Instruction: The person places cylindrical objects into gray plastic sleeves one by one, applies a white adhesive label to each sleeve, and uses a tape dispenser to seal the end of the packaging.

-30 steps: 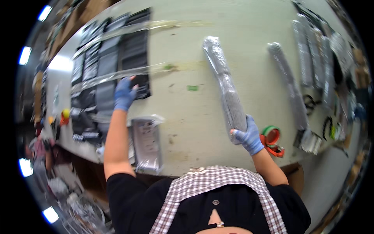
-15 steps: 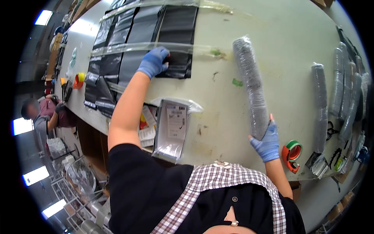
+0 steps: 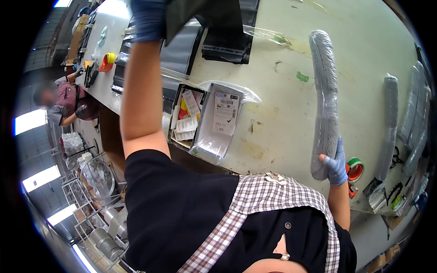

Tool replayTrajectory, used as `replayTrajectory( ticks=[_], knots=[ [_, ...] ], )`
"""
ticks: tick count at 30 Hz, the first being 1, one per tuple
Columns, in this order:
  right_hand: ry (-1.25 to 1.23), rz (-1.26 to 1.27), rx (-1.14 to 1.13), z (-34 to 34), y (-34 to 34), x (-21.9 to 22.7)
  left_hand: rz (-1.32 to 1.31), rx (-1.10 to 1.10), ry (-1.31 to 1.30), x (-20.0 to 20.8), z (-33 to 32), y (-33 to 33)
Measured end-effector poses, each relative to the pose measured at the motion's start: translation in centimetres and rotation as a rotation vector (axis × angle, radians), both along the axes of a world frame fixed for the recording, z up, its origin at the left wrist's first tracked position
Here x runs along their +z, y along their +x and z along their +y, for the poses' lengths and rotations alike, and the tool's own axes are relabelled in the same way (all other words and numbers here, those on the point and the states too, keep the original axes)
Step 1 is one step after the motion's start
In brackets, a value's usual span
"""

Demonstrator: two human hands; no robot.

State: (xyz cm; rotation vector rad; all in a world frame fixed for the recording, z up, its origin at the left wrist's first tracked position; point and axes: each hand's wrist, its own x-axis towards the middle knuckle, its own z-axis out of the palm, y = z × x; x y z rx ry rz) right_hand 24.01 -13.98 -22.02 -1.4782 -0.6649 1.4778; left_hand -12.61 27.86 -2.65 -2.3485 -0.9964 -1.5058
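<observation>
At the top left, my left hand [image 3: 148, 19], in a blue glove and blurred, is closed on a black plastic bag [image 3: 211, 17]. The bag hangs lifted and bent above a stack of similar black bags [image 3: 226, 51]; my fingertips are mostly hidden. On the right, my right hand [image 3: 337, 164], gloved in blue with bare fingertips, grips the near end of a long grey fluffy roll [image 3: 325, 98] wrapped in clear plastic. The roll points away from me over the table. Between my arms lies a grey tray in clear wrap with a white label [image 3: 226, 113].
A box of paper slips [image 3: 186, 119] adjoins the tray. Tape dispensers stand at the left [image 3: 108, 62] and beside my right hand [image 3: 355, 170]. More wrapped grey rolls [image 3: 389, 123] lie at the right. Another person [image 3: 68, 98] works beyond the table's left edge.
My left hand has moved away from me, raising a black bag off the stack. The roll's near end has shifted slightly right in my right hand. The whole view has also shifted.
</observation>
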Motion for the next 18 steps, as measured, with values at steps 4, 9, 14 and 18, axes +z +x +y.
replayTrajectory(
  ticks=[4,9,14,18],
  knots=[
    [0.134,-0.086,-0.077,-6.2,0.1,0.9,-0.454,-0.721,-0.17,5.0,-11.7,6.9],
    [0.209,-0.198,-0.156,-15.5,0.5,1.2,0.021,-0.501,-0.258,-6.0,-22.3,14.1],
    [0.206,-0.088,-0.215,-22.9,-1.2,0.9,0.28,-0.471,-0.679,-20.6,-27.7,20.2],
    [0.029,-0.208,-0.015,-25.8,-2.4,0.0,0.255,-0.497,-1.074,-27.7,-26.0,19.7]
  ],
)
